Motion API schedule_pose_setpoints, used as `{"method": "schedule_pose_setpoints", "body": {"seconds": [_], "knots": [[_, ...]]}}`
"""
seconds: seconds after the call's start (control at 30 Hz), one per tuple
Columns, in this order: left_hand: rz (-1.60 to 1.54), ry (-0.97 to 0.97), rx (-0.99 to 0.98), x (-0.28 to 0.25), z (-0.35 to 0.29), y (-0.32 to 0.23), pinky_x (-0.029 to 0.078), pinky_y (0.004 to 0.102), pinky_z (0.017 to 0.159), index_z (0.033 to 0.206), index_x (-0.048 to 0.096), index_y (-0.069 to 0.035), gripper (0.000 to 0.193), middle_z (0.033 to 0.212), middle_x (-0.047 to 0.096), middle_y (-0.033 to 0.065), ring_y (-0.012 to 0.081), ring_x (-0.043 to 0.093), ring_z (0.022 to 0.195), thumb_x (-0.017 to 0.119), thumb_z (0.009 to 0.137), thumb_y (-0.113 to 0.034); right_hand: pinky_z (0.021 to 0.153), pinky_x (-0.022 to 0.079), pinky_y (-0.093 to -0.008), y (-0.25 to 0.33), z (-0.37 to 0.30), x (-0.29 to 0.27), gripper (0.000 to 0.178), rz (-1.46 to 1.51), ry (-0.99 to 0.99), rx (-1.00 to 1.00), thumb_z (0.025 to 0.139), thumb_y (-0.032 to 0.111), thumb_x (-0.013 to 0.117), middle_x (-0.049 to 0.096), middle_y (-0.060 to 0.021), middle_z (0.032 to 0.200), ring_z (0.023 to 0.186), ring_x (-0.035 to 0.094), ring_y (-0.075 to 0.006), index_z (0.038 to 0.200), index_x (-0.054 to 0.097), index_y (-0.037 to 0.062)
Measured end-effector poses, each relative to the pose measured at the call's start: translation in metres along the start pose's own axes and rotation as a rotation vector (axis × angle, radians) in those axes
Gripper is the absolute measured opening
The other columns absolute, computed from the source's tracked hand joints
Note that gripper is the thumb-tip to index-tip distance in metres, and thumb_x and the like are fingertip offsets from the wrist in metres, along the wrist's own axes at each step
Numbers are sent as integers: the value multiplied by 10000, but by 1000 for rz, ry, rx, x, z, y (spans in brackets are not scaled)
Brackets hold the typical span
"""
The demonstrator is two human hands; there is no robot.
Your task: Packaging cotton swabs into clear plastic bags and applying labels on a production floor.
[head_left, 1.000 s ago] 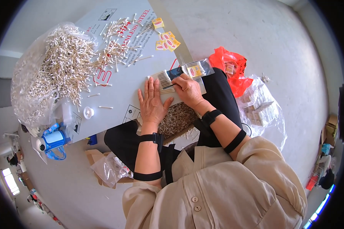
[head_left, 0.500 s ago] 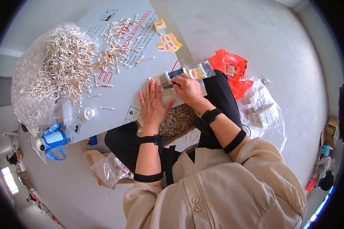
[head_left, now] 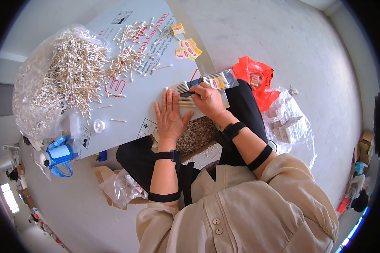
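Observation:
My left hand (head_left: 169, 116) lies flat on the table, fingers stretched, its fingertips beside a row of cotton swabs (head_left: 180, 87). Close by, my right hand (head_left: 209, 101) is closed, its fingers curled down at the right end of that row; whatever they grip is hidden. A dark blue flat piece (head_left: 194, 82) shows just beyond its knuckles. More swabs lie side by side (head_left: 186, 102) between the two hands. To the right, a clear plastic pack (head_left: 231, 77) holds swabs in a row with a yellow card (head_left: 217, 82) on top.
Loose swabs spill from a big clear bag (head_left: 23, 90) on the left. Yellow cards (head_left: 188, 49) lie at the far edge. A small white spool (head_left: 99, 125) and a blue bottle (head_left: 60, 154) are near left. A swab-filled box (head_left: 197, 134) sits below; red (head_left: 264, 95) and clear bags (head_left: 310, 141) stand right.
Both hands keep almost the same places. The right hand's curled fingers have shifted very slightly, and the whole view has moved a little.

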State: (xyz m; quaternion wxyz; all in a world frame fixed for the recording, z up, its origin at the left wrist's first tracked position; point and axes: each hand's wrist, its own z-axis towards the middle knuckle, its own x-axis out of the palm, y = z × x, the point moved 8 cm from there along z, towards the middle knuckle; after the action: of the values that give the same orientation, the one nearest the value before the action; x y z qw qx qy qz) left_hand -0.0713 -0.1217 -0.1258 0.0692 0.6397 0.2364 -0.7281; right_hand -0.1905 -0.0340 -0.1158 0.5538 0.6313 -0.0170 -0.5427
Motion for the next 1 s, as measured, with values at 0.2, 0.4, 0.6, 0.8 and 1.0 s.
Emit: {"method": "schedule_pose_setpoints", "body": {"seconds": [0.2, 0.4, 0.6, 0.8, 1.0], "knots": [[2, 2, -1, 0, 0, 0, 84, 523, 1188, 1510, 270, -84, 867, 1585, 238, 107, 268, 195, 1471, 601, 852, -542, 681, 519, -423, 3, 9, 1, 134, -33, 12, 7, 814, 146, 643, 622, -102, 843, 782, 643, -326, 933, 696, 115], [-5, 10, -7, 1, 0, 1, 85, 523, 1188, 1507, 278, -81, 860, 1582, 244, 109, 264, 186, 1474, 595, 853, -540, 673, 520, -434, 2, 10, 6, 99, -52, 88, 12, 829, 149, 608, 622, -109, 839, 788, 646, -329, 850, 697, 110], [-9, 2, 9, 2, -1, 1, 101, 536, 1177, 1504, 269, -62, 849, 1582, 238, 129, 296, 198, 1470, 588, 869, -527, 672, 519, -440, 9, 24, 3, 105, -7, -14, -29, 838, 142, 597, 619, -115, 832, 783, 646, -339, 836, 691, 95], [-12, 2, 15, 2, -1, 1, 97, 543, 1174, 1507, 263, -61, 853, 1583, 235, 132, 295, 196, 1470, 575, 874, -539, 686, 513, -422, 5, 38, 12, 95, -80, 69, -24, 839, 166, 627, 623, -88, 853, 798, 642, -317, 852, 699, 106], [-24, -3, 9, 1, -2, 1, 93, 538, 1177, 1510, 265, -64, 861, 1582, 241, 127, 284, 199, 1470, 584, 866, -538, 682, 522, -438, 6, 33, 18, 85, -40, 135, -83, 810, 146, 621, 610, -113, 831, 771, 643, -336, 779, 664, 79]]}}
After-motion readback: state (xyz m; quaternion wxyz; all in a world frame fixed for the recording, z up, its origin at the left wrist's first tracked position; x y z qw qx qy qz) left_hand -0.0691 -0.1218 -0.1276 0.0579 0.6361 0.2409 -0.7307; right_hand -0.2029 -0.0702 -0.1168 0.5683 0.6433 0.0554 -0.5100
